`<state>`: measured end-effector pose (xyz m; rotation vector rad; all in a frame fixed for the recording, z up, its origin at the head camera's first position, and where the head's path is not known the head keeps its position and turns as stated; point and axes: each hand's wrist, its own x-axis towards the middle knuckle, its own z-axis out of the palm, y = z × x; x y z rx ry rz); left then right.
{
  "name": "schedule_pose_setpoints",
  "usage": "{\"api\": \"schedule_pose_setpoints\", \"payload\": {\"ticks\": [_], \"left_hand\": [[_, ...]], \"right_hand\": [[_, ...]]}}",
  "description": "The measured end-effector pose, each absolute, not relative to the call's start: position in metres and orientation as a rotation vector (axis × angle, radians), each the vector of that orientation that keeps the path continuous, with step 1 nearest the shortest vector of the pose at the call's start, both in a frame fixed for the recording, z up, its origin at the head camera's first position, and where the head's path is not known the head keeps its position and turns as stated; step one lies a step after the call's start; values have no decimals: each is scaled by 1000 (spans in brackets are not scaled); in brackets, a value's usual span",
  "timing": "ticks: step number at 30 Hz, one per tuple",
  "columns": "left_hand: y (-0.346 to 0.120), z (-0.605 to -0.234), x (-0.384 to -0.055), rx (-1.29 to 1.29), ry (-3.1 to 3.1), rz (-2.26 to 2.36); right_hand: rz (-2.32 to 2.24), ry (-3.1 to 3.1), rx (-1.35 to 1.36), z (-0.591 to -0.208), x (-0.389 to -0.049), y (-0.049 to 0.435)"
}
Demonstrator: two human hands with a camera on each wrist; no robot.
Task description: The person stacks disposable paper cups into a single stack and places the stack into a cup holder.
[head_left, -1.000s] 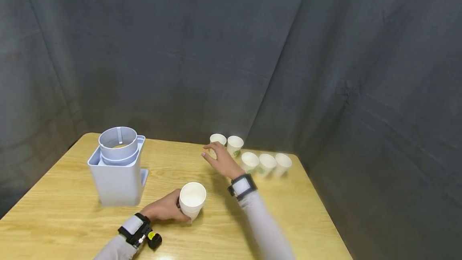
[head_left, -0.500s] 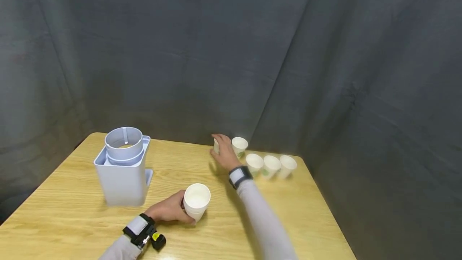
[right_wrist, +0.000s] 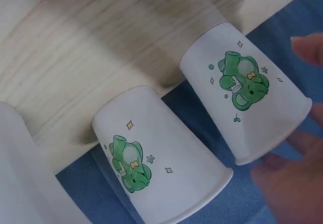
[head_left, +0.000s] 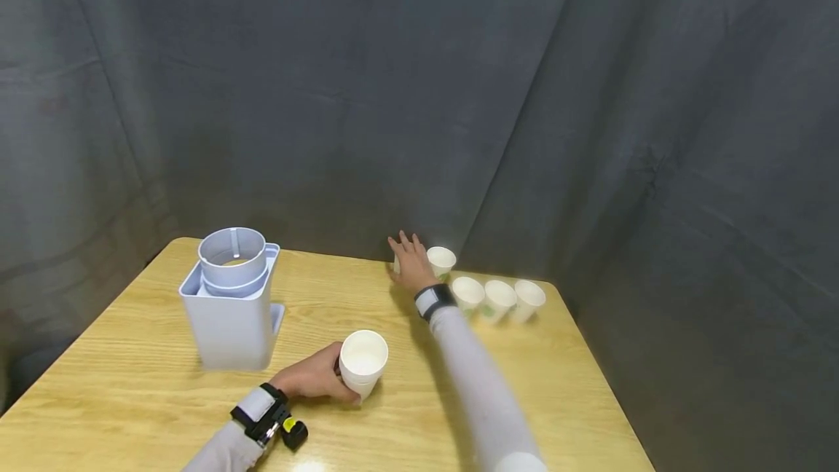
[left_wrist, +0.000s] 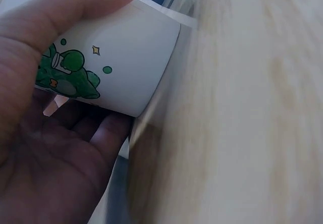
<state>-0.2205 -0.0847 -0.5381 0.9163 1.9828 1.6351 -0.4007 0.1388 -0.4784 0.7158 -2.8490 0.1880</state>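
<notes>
The left hand (head_left: 314, 376) gripped a cup stack (head_left: 363, 357) near the front of the table (head_left: 406, 428), its thumb on one side and fingers on the other. From the head, the stack's open white mouth showed, with a second rim line just below the top one; the left wrist view missed that but caught a green cartoon print (left_wrist: 70, 72) on the wall and the base close to the wood.

The right hand (head_left: 413, 266) was open, fingers spread, at the far-left cup (right_wrist: 247, 95). The head view gave only a sliver of that cup behind the hand. The right wrist view showed it nearly whole, with the thumb clear of its side and the other fingers by its rim; whether they touched it could not be told.

Just beside stood a neighbouring cup (head_left: 441, 261), its own green print plain from the right wrist. Only the head view showed the full row of three cups (head_left: 499, 301) nearer the front, the pale square container (head_left: 229, 333) with a ring-shaped top (head_left: 234, 264) at left, and the dark cloth (head_left: 341, 108) hung behind.
</notes>
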Motion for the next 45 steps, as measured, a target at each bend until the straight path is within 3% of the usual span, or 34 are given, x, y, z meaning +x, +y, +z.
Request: {"api": "schedule_pose_setpoints", "payload": {"ticks": [23, 34, 45], "left_hand": [[-86, -537, -218, 895, 2004, 1631], [-85, -538, -222, 904, 1996, 1624], [-81, -537, -226, 898, 2014, 1619]], "right_hand": [[-4, -2910, 730, -472, -392, 139], [195, -2922, 733, -466, -388, 141], [567, -2716, 758, -488, -365, 159]]}}
